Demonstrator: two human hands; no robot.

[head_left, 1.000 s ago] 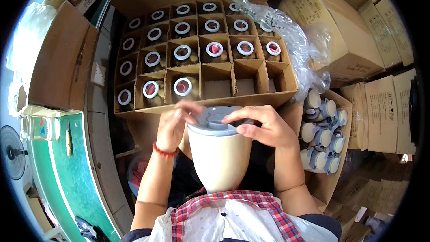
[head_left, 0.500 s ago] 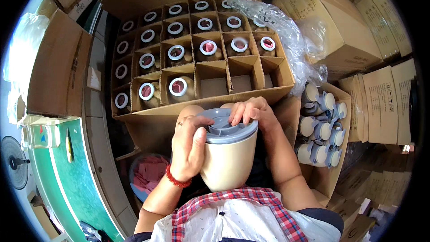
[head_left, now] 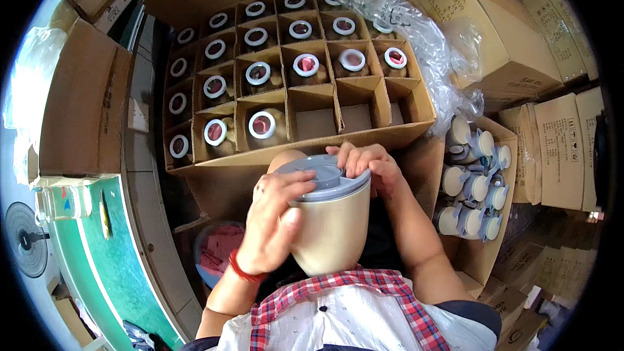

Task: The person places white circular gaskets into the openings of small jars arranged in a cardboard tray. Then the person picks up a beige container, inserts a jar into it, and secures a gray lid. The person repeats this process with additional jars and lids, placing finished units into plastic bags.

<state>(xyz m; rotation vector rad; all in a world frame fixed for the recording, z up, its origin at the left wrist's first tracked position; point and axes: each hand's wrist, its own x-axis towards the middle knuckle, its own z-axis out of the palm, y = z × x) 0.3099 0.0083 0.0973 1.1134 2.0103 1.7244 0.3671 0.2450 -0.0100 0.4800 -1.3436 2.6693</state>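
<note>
A cream, tapered flask body (head_left: 331, 237) stands upright at my lap, with a grey round top (head_left: 335, 188) that has a raised ring in its middle. My left hand (head_left: 270, 218) lies against its left side, fingers over the grey top and thumb along the cream wall. Over the far right rim curl the fingers of my right hand (head_left: 364, 164). Just beyond is a divided carton (head_left: 312, 145) of glass flask liners (head_left: 262, 127) with white rings round their mouths. Three compartments at its near right hold no liner.
To the right, an open box (head_left: 506, 185) contains several cream and blue-grey flask tops (head_left: 470, 221). Clear plastic wrap (head_left: 416, 45) drapes over the carton's right corner. A tub of red cloth (head_left: 218, 250) sits at my left, near a green tabletop (head_left: 120, 266). Stacked cartons (head_left: 559, 149) line the right.
The left fingers have slid further onto the grey top and lie straighter, and the left palm stands a little more away from the wall. The right fingers have shifted slightly along the far rim.
</note>
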